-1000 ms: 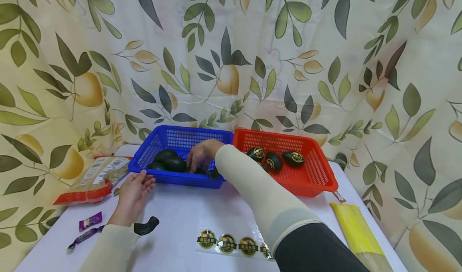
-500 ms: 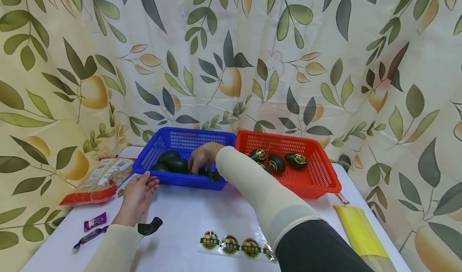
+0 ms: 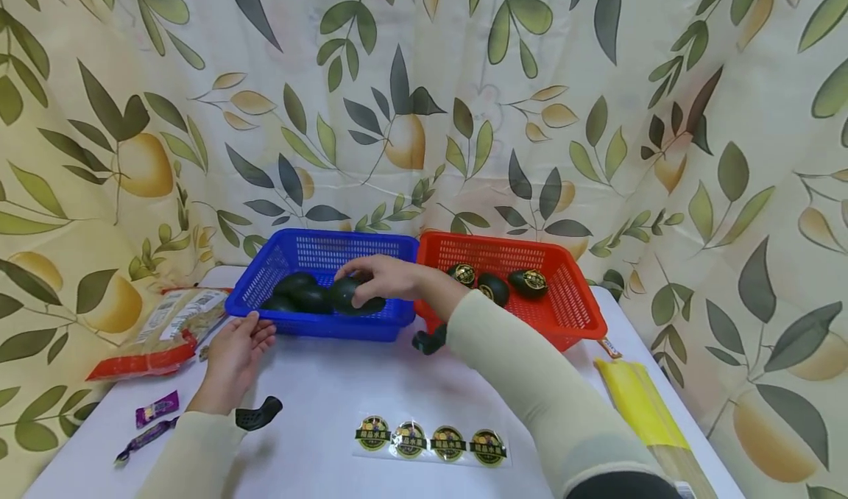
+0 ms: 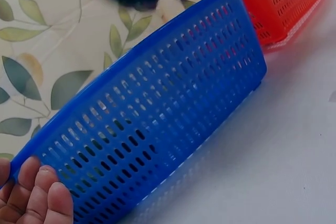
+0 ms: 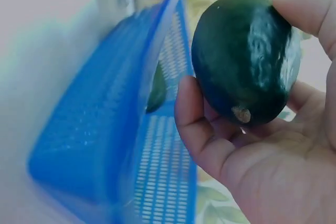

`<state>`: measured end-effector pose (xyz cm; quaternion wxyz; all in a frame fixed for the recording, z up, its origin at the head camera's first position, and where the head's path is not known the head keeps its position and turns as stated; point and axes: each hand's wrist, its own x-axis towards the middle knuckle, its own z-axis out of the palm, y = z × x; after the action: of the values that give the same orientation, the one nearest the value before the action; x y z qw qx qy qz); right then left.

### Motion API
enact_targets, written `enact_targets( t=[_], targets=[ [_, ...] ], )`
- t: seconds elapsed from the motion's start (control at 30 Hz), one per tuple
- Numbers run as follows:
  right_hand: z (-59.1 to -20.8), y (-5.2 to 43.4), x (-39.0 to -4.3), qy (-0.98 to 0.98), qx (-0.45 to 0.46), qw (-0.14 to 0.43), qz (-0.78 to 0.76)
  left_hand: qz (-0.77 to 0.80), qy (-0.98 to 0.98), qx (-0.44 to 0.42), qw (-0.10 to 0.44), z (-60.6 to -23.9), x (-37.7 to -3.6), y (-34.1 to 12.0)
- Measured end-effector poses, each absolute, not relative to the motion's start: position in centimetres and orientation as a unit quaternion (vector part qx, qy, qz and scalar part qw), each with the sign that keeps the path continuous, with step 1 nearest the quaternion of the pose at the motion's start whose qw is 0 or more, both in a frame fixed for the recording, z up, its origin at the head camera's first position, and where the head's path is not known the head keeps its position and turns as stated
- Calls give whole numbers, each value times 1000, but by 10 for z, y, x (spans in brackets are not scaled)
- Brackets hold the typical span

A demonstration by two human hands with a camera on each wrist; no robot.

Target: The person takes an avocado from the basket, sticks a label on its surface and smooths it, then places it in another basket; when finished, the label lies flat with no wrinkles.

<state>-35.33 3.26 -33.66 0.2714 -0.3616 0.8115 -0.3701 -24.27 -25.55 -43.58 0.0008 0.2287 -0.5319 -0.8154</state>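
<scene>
At frame centre: dark green glossy avocado [image 5: 245, 56], gripped by right hand [image 3: 380, 277]; left hand [image 3: 233, 346], fingers relaxed, touches blue basket [image 3: 305, 326]. Red basket [image 3: 570, 322]: three labelled avocados.

We see two baskets side by side at the back of the worktop [image 3: 344, 388]: left basket [image 3: 318, 252] and right basket [image 3: 530, 252], stickers [image 3: 430, 440] in front, a packet [image 3: 165, 330] to the left.

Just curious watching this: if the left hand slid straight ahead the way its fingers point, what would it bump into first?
Probably the blue basket: the left hand already has fingertips at its near wall.
</scene>
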Motion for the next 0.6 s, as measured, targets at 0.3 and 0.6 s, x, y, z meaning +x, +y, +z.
enact_targets(
  t=[0.3,0.6],
  targets=[
    [-377,109,-273,849,-348,171,-359,-828,-512,228,-17,-427,-238,-259],
    [-436,123,-272,886,-282,115,-350,-832,-509,221,-18,-426,-238,-256]
  ],
)
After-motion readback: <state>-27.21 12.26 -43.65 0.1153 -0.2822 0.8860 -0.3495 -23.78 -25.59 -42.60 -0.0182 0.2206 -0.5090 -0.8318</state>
